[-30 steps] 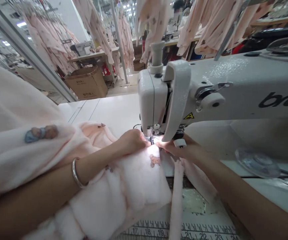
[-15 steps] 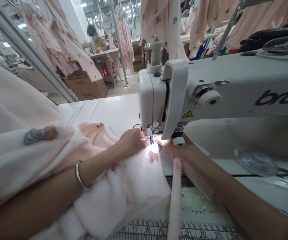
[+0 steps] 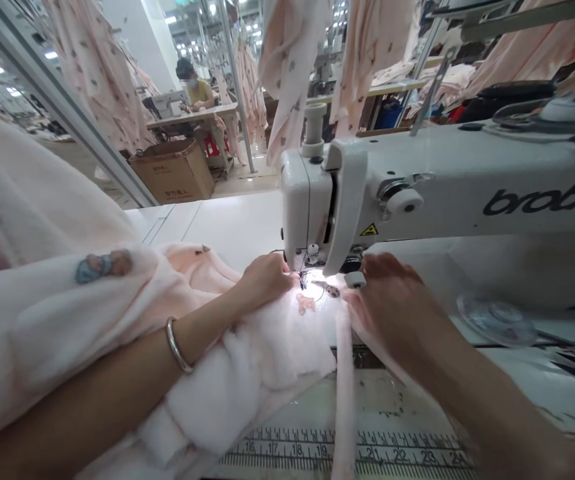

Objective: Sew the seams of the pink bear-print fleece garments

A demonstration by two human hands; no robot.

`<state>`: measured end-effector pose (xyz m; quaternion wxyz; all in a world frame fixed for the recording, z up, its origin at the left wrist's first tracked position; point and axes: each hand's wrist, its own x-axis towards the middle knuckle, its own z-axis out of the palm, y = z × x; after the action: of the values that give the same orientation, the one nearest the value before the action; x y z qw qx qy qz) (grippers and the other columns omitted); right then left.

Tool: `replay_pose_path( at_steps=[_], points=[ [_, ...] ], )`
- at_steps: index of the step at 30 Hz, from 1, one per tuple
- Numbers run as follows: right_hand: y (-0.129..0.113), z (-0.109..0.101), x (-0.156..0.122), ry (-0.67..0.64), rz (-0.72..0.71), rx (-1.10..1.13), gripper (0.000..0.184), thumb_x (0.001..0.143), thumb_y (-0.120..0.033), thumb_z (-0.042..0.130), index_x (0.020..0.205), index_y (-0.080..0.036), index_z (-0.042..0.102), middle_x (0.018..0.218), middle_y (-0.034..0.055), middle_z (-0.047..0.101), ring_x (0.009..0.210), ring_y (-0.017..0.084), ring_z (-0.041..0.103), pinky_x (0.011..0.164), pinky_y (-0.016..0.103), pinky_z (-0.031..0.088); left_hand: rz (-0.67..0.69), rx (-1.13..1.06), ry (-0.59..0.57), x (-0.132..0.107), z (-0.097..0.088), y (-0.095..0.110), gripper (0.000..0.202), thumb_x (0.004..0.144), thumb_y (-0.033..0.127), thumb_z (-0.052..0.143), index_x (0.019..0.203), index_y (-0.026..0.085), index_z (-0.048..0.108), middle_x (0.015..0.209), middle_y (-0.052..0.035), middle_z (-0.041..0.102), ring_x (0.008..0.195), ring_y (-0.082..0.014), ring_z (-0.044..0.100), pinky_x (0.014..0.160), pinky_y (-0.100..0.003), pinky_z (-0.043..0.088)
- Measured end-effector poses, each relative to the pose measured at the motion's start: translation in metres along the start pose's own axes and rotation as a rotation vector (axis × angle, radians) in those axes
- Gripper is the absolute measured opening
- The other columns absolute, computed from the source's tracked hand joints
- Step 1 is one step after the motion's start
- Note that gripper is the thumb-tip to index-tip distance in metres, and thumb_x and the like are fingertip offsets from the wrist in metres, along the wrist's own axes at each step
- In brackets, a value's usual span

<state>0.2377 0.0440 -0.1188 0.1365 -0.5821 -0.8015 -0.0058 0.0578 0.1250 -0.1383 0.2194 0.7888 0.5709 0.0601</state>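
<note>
Left hand [image 3: 270, 280] on pink fabric [image 3: 217, 393], white sewing machine [image 3: 303, 200]

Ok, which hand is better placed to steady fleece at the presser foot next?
Likely left: the left hand lies on the printed fleece beside the presser foot; the right hand is farther off, near the narrow strip.

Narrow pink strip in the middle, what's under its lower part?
The strip passes over the ruler, which shows 19 on one side and 21 on the other. Any marks directly beneath the strip are covered and can't be read.
</note>
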Motion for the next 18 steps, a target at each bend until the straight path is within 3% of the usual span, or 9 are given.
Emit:
replay_pose_path(
  at_steps=[3, 5, 11, 18],
  points=[
    [-0.017, 0.006, -0.025, 0.006, -0.25, 0.028, 0.035, 0.07, 0.01, 0.046, 0.095, -0.008, 0.062, 0.094, 0.0131, 0.058, 0.092, 0.027, 0.054, 0.076, 0.04, 0.051, -0.013, -0.014, 0.001, 0.0, 0.002, -0.002, 0.02, 0.074, 0.033, 0.053, 0.069, 0.016, 0.06, 0.067, -0.0042, 0.06, 0.064, -0.0157, 0.052, 0.058, -0.025, 0.034],
    [-0.023, 0.015, -0.032, 0.028, -0.354, 0.081, 0.04, 0.072, 0.011, 0.04, 0.102, -0.007, 0.059, 0.096, 0.0131, 0.057, 0.09, 0.025, 0.054, 0.072, 0.037, 0.053, -0.017, -0.022, 0.0, 0.0, 0.002, -0.002, 0.02, 0.073, 0.032, 0.053, 0.063, 0.016, 0.057, 0.062, -0.0029, 0.057, 0.061, -0.0147, 0.049, 0.057, -0.025, 0.032],
    [-0.019, 0.03, -0.027, 0.073, -0.369, 0.12, 0.034, 0.083, 0.007, 0.035, 0.098, -0.012, 0.059, 0.098, 0.0113, 0.058, 0.093, 0.023, 0.052, 0.074, 0.036, 0.053, -0.024, -0.056, 0.008, -0.002, 0.003, -0.001, 0.017, 0.074, 0.029, 0.054, 0.064, 0.017, 0.06, 0.059, -0.0018, 0.056, 0.063, -0.0143, 0.05, 0.059, -0.024, 0.033],
    [-0.03, 0.03, -0.031, 0.036, -0.336, 0.063, 0.024, 0.078, 0.006, 0.046, 0.092, -0.008, 0.06, 0.092, 0.0112, 0.062, 0.086, 0.024, 0.053, 0.07, 0.036, 0.055, -0.002, -0.125, 0.027, 0.001, 0.002, -0.002, 0.016, 0.072, 0.029, 0.057, 0.077, 0.016, 0.065, 0.076, -0.0051, 0.065, 0.079, -0.0193, 0.058, 0.07, -0.026, 0.042]
  ],
)
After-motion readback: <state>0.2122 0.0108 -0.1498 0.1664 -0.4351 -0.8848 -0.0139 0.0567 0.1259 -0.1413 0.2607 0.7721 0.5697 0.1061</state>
